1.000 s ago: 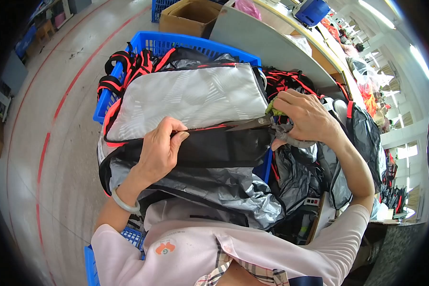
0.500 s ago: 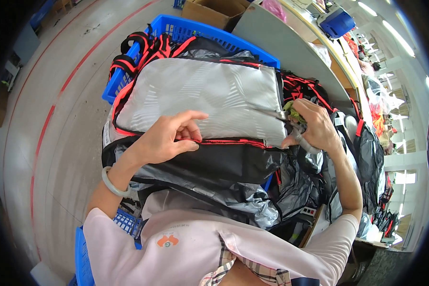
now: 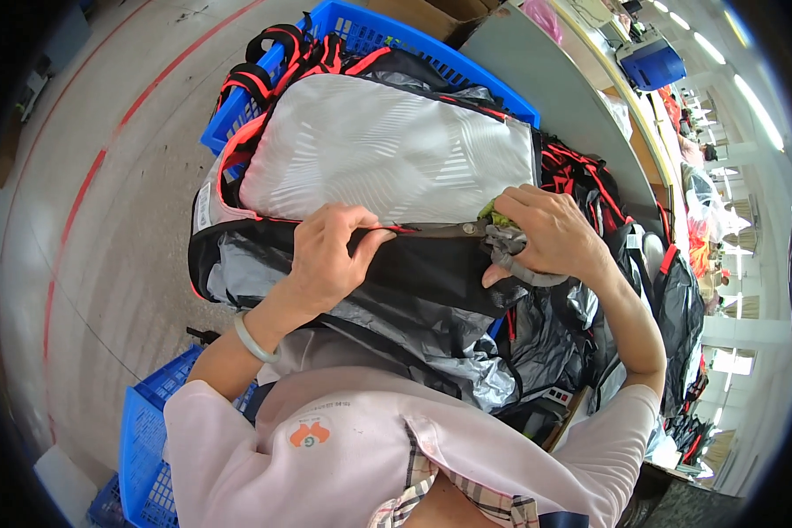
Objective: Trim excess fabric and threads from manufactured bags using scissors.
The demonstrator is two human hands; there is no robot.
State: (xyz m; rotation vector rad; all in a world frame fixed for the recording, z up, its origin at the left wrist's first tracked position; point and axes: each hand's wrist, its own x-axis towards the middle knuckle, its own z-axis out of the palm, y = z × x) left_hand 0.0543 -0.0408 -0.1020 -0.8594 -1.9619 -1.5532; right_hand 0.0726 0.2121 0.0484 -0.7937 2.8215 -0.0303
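Note:
A light grey patterned bag panel [image 3: 396,158] with red and black edging lies before me, a black and silver side [image 3: 431,277] hanging below it. On its near edge, my left hand [image 3: 334,255] pinches the red-black edging between thumb and fingers. My right hand [image 3: 546,236] grips a pair of scissors [image 3: 468,230], whose handles are wrapped in grey and yellow-green material. The blades point left along the edging toward my left hand. Whether they are parted cannot be made out.
Behind the bag stands a blue plastic basket [image 3: 475,70] with red-black straps [image 3: 282,62]. A grey partition [image 3: 537,79] rises at the right, beside more black and silver bags [image 3: 669,317]. Another blue basket [image 3: 145,449] is at the lower left.
My right hand has moved left and brought the scissors to the near edge. My left hand has closed on the edging, having hovered over it with loose fingers before.

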